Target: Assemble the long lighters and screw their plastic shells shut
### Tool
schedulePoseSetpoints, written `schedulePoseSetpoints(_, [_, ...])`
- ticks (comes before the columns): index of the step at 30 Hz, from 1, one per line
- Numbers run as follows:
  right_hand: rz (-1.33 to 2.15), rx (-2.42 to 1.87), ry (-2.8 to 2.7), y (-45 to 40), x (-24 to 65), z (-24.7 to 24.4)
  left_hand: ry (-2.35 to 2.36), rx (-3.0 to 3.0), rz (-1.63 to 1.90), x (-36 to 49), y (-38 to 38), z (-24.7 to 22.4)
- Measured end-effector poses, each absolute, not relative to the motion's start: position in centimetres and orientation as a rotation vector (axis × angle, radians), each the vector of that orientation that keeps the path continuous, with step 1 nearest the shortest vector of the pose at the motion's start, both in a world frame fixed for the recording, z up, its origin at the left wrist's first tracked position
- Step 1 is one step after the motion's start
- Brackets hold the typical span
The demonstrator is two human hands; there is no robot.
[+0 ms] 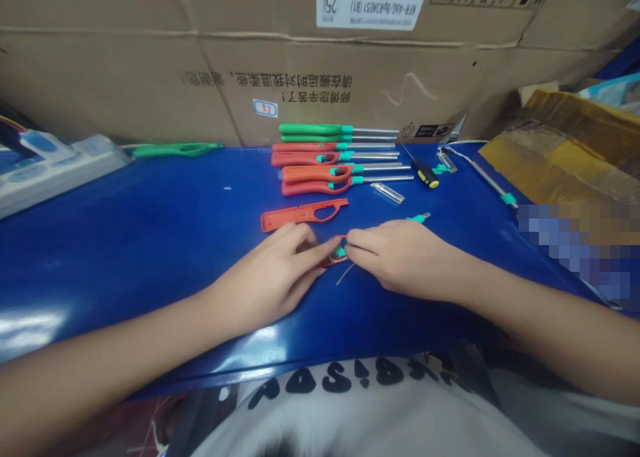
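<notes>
Cardboard (125,80) stands along the far edge of our glossy blue table (150,237) — a white power strip (75,167) sits at left. Nearer us, around the middle, our left hand (277,267) and right hand (405,254) pinch a red lighter handle (339,252) between their fingertips.

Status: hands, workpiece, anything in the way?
Left hand gripping red casing; right hand at its teal insert. Hands hide much of it. Loose casing half just beyond, thin strand on near side.
</notes>
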State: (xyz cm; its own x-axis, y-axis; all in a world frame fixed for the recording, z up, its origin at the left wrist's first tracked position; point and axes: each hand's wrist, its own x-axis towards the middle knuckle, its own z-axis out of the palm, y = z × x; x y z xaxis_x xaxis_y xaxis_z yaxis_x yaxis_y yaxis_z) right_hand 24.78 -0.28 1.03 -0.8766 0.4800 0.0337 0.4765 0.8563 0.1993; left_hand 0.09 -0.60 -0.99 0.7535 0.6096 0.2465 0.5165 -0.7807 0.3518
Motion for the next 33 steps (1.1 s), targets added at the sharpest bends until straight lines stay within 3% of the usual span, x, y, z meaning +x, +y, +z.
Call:
schedulePoseSetpoints(5, [0.275,0.981,3.125,0.5,25.8,1.7,0.910,2.931,0.336,0.2,-0.9,-0.8])
schedulePoseSetpoints(11, [0.430,1.858,2.790,4.1,29.0,2.2,0.919,2.965,0.251,-0.1,-1.1,-1.0])
schedulePoseSetpoints(16, [-0.052,1.957,2.616,6.5,30.6,0.9,0.912,2.755,0.442,-0.2,-0.2,-1.5])
schedulePoseSetpoints(21, [-0.383,2.064,2.816,5.6,29.1,1.1,0.946,2.560,0.612,-0.2,0.2,-1.6])
schedulePoseSetpoints(26, [-0.911,1.727,3.219,1.9,25.2,1.0,0.974,2.277,0.842,0.3,-0.3,-1.1])
schedulePoseSetpoints(33, [-0.759,1.244,3.342,0.0,24.2,1.5,1.024,1.829,0.971,1.0,-0.8,0.0])
